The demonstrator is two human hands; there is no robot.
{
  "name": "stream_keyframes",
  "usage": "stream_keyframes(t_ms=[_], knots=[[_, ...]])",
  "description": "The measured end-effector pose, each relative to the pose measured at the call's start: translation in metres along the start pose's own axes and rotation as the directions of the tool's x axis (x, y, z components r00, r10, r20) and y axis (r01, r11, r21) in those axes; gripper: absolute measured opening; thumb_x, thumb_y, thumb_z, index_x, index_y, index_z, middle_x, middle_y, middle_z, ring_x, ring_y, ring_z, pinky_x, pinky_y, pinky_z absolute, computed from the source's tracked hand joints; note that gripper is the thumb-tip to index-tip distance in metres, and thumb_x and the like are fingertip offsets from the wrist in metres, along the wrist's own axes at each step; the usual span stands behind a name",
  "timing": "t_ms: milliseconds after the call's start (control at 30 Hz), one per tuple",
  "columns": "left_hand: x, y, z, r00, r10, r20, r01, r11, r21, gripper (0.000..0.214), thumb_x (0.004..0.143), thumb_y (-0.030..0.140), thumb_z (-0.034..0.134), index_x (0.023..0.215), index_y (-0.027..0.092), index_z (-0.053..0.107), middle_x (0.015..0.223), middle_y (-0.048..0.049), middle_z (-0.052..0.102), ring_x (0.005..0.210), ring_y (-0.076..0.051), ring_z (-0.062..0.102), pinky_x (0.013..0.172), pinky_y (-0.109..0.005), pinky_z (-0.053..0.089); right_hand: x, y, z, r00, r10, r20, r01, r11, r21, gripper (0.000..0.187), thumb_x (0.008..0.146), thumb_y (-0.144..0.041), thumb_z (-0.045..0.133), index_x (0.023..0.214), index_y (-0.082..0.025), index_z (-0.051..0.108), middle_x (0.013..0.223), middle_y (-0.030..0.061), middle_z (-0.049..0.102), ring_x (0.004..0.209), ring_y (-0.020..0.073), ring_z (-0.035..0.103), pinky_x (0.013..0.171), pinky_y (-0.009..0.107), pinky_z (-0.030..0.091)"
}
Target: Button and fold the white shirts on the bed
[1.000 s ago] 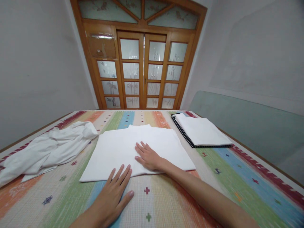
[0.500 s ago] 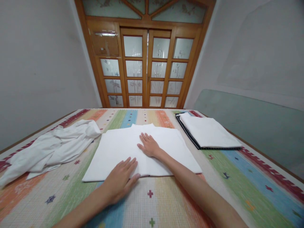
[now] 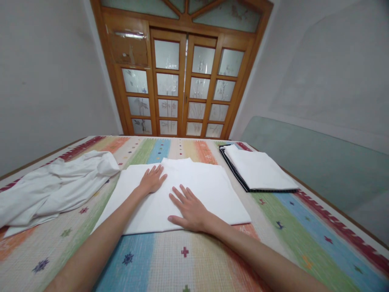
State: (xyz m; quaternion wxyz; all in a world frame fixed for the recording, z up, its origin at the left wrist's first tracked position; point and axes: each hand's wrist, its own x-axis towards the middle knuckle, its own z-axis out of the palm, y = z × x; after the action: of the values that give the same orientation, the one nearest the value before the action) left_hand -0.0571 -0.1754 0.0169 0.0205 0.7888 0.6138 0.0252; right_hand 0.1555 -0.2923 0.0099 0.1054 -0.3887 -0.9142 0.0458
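Note:
A white folded garment (image 3: 209, 186), likely a shirt, lies flat in front of me, with a short raised part at its far edge. My left hand (image 3: 152, 179) rests palm down on its far left part, fingers stretched out. Nearer to me, my right hand (image 3: 189, 209) lies on the garment close to its near edge, with the fingers spread. Neither hand grips the cloth. The fabric under both palms is hidden.
A crumpled white garment (image 3: 60, 184) lies on the left. On the right sits a stack of folded clothes (image 3: 258, 170), white over black. A striped, patterned cloth (image 3: 170, 263) covers the table. Wooden glazed doors (image 3: 182, 85) stand beyond.
My left hand has moved forward from the near edge to the far left part of the garment. My right hand has drawn back toward the near edge. The view has shifted slightly.

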Motion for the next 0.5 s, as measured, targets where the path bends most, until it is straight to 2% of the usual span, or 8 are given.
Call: stream_keyframes(t_ms=[133, 300, 367, 500], knots=[[0.004, -0.003, 0.004, 1.000, -0.009, -0.009, 0.009, 1.000, 0.011, 0.068, 0.095, 0.051, 0.014, 0.149, 0.012, 0.024, 0.156, -0.0090, 0.020, 0.145, -0.026, 0.015, 0.116, -0.047, 0.017, -0.018, -0.012, -0.009, 0.996, -0.084, 0.042, 0.083, 0.996, 0.029, 0.077, 0.092, -0.065, 0.032, 0.149, -0.013, 0.026, 0.157, 0.0143, 0.014, 0.144, 0.0341, -0.002, 0.116, 0.054, 0.011], [0.000, -0.003, 0.008, 0.999, -0.006, -0.042, 0.007, 1.000, 0.023, 0.066, 0.096, 0.049, 0.015, 0.148, 0.011, 0.027, 0.155, -0.0104, 0.023, 0.144, -0.027, 0.017, 0.116, -0.046, 0.017, -0.039, -0.028, -0.023, 0.970, -0.208, 0.127, 0.190, 0.972, 0.140, 0.077, 0.095, -0.060, 0.033, 0.151, -0.009, 0.019, 0.157, 0.0144, 0.013, 0.145, 0.0275, -0.001, 0.118, 0.046, 0.009], [-0.002, -0.001, 0.007, 0.999, -0.006, -0.049, 0.007, 1.000, 0.021, 0.065, 0.096, 0.049, 0.016, 0.147, 0.011, 0.029, 0.155, -0.0111, 0.025, 0.144, -0.027, 0.018, 0.115, -0.047, 0.018, -0.049, -0.036, -0.028, 0.961, -0.215, 0.172, 0.178, 0.962, 0.206, 0.078, 0.095, -0.059, 0.032, 0.152, -0.008, 0.013, 0.157, 0.0141, 0.009, 0.145, 0.0258, -0.001, 0.119, 0.044, 0.006], [-0.003, 0.000, 0.004, 0.999, -0.007, -0.047, 0.007, 1.000, 0.011, 0.063, 0.096, 0.047, 0.018, 0.146, 0.011, 0.031, 0.154, -0.0114, 0.026, 0.144, -0.027, 0.019, 0.115, -0.047, 0.019, -0.071, -0.052, -0.040, 0.955, -0.155, 0.253, 0.072, 0.948, 0.310, 0.081, 0.095, -0.058, 0.033, 0.152, -0.009, 0.005, 0.156, 0.0137, -0.003, 0.144, 0.0242, -0.004, 0.119, 0.040, 0.006]])
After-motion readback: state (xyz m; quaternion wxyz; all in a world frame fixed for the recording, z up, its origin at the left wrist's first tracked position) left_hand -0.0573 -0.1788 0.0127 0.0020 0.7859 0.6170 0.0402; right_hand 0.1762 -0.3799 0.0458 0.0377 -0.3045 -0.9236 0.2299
